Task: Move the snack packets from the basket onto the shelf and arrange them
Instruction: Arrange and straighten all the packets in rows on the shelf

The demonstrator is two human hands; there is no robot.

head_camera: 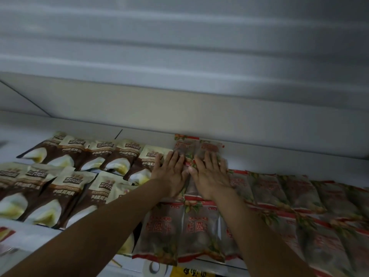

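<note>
The left hand [171,174] and right hand [212,176] lie flat side by side, fingers [208,159] straight, gripping nothing, pressing red packets [196,145] at the back of the shelf [279,156]; brown packets [83,154] lie left

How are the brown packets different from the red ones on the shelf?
The brown packets are brown and cream, not see-through; the red packets are clear with red edges. Brown packets lie left, red packets right. The left hand and right hand press flat mostly on red packets, barely on brown packets. Both kinds lie in overlapping rows on the shelf.
</note>
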